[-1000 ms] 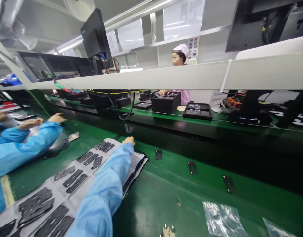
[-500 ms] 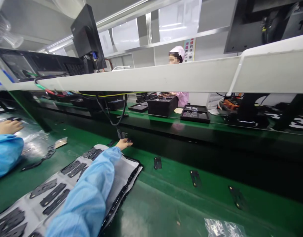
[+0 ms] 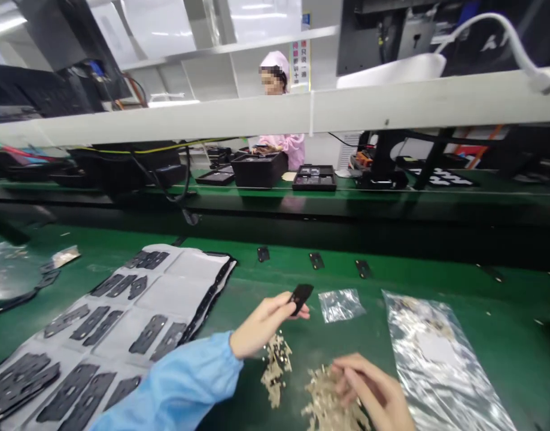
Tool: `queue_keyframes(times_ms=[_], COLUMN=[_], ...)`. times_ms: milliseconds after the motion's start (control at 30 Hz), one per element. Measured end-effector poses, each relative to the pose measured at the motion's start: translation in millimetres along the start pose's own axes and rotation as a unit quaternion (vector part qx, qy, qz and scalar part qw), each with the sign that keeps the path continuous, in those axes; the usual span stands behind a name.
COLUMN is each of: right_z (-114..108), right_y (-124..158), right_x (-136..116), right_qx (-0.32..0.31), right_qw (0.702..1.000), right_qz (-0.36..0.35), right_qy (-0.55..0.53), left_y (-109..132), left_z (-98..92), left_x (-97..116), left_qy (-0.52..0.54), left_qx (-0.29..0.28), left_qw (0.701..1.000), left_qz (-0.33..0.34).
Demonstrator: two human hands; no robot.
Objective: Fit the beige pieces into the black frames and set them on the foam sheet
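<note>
The left hand (image 3: pixel 270 318) pinches a plate (image 3: pixel 301 296), which juts past its thumb tip. The right hand (image 3: pixel 374 388) bends over bits (image 3: pixel 318 400); whether it grips any, I cannot tell. Bench (image 3: pixel 241 294) separates the left fingers from the mat's (image 3: pixel 198 272) edge.

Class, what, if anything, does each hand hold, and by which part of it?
The left hand grips a black plate by its near end. Whether the right hand, at the beige pieces, holds any cannot be told.
</note>
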State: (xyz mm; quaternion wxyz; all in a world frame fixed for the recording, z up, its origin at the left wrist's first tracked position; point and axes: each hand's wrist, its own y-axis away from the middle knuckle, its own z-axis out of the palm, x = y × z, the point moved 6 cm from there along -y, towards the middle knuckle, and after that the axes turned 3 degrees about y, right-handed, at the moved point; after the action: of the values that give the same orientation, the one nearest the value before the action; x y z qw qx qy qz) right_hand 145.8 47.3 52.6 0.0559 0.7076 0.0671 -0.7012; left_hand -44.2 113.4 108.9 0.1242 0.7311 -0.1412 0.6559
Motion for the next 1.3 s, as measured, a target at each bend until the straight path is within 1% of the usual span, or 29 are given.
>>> queue_keyframes(times_ms=[67,133,200,233,267,300,333,400,433,500,533,600,667,867,933,967,1000,1067,1133,1167,1200,1233,1267,1300], right_z=[2.5,0.7,-3.1,-4.8,-6.0,-7.0,-7.9,-9.2,-9.2,-7.9,-6.6,-4.3,-3.5,-6.5,-8.1,-9.1,-9.9,-10.8,-10.6,-10.0,-9.1,-7.6,-6.2,-5.3], right_y=[2.6,4.4,4.8,4.5,3.9,3.2,2.5,1.5,1.4,1.5,1.7,1.6,0.8,-3.9,-4.2,-4.1,-3.9,-3.3,-2.3,-1.8,-1.5,-1.6,-2.0,-2.9], right_x=[-2.0,-6.2,-6.7,-5.3,-3.2,-1.2,0.5,2.1,2.1,1.7,1.9,3.6,6.7,15.4,15.0,13.3,10.4,1.4,-9.0,-13.3,-16.2,-17.4,-17.2,-15.7], right_qx=[-0.017,-0.004,0.019,0.028,0.032,0.035,0.037,0.042,0.042,0.035,0.029,0.019,0.02,0.048,0.045,0.039,0.028,-0.006,-0.041,-0.058,-0.074,-0.091,-0.105,-0.112], right_qw=[0.994,0.987,0.983,0.982,0.982,0.983,0.984,0.985,0.985,0.986,0.986,0.987,0.987,0.986,0.988,0.99,0.993,0.998,0.997,0.994,0.991,0.988,0.987,0.987], right_qz=[0.048,0.051,0.044,0.043,0.044,0.046,0.047,0.045,0.044,0.042,0.044,0.049,0.054,0.049,0.043,0.036,0.025,-0.015,-0.068,-0.091,-0.109,-0.117,-0.118,-0.114], right_qy=[-0.094,-0.151,-0.176,-0.179,-0.178,-0.174,-0.169,-0.162,-0.16,-0.16,-0.16,-0.155,-0.153,-0.15,-0.141,-0.131,-0.114,-0.06,-0.001,0.02,0.032,0.036,0.036,0.033], left_y=[15.0,27.7,36.7,39.8,42.1,43.8,45.0,45.4,45.0,43.9,43.5,43.2,42.8,46.1,46.6,46.3,45.9,46.8,52.8,56.4,59.1,60.5,60.7,60.3], left_z=[38.7,68.4,88.8,95.5,99.1,99.8,98.3,92.5,89.3,84.0,81.3,75.9,73.5,76.5,78.8,81.4,85.4,98.7,115.8,122.6,127.3,129.8,130.2,128.4], left_x=[4.8,5.9,2.8,0.5,-1.8,-4.2,-7.4,-18.2,-25.5,-39.9,-45.6,-52.3,-54.8,-54.7,-54.4,-55.3,-57.6,-64.9,-71.6,-73.5,-74.5,-74.8,-74.6,-74.0], left_qy=[-0.127,-0.244,-0.309,-0.319,-0.311,-0.283,-0.233,-0.083,-0.003,0.114,0.143,0.162,0.168,0.211,0.279,0.333,0.391,0.484,0.51,0.503,0.492,0.48,0.468,0.457], left_qx=[-0.019,-0.018,-0.012,-0.008,0.004,0.024,0.045,0.077,0.089,0.113,0.129,0.162,0.176,0.179,0.161,0.14,0.111,0.032,-0.07,-0.114,-0.145,-0.159,-0.156,-0.14], left_qw=[0.989,0.961,0.936,0.931,0.933,0.941,0.955,0.984,0.99,0.986,0.981,0.973,0.97,0.961,0.947,0.932,0.912,0.863,0.821,0.81,0.807,0.812,0.822,0.835], left_qz=[0.067,0.13,0.166,0.177,0.182,0.183,0.178,0.139,0.109,0.047,0.025,0.005,0.002,-0.011,-0.013,-0.024,-0.049,-0.141,-0.246,-0.278,-0.292,-0.292,-0.283,-0.272])
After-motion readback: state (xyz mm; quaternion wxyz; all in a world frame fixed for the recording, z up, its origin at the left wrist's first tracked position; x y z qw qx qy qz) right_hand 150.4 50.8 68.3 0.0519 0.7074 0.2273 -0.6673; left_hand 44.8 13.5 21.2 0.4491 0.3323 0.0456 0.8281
